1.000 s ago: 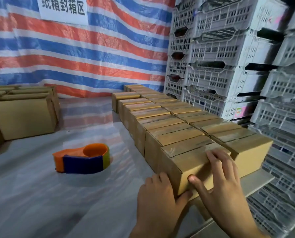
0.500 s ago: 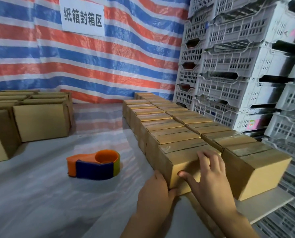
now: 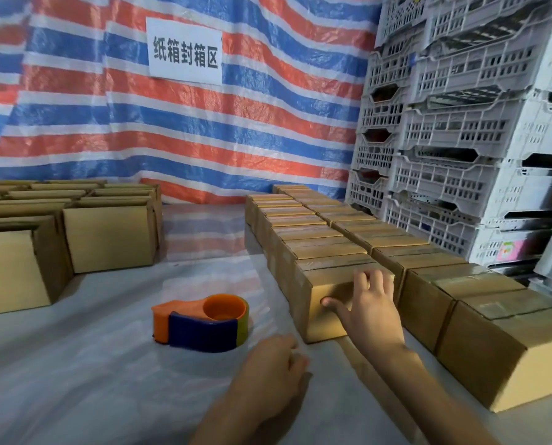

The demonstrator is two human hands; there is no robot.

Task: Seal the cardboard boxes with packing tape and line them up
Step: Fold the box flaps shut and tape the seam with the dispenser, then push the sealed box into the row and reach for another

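Two box rows (image 3: 313, 234), right hand (image 3: 369, 311) spread over end box (image 3: 326, 321) top edge, left hand (image 3: 268, 370) loose, empty, near tape dispenser (image 3: 204, 327)

table (image 3: 75, 364), plastic-sheeted | tape dispenser (image 3: 200, 322) centre | taped boxes (image 3: 396, 239) right | untaped boxes (image 3: 107, 239), seemingly, left

On the table (image 3: 75, 380), tape dispenser (image 3: 200, 322) between box cluster (image 3: 107, 239) left and box rows (image 3: 316, 242) right.

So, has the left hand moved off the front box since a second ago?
Yes. The left hand has come off the front box, drawing back and left toward the tape dispenser.
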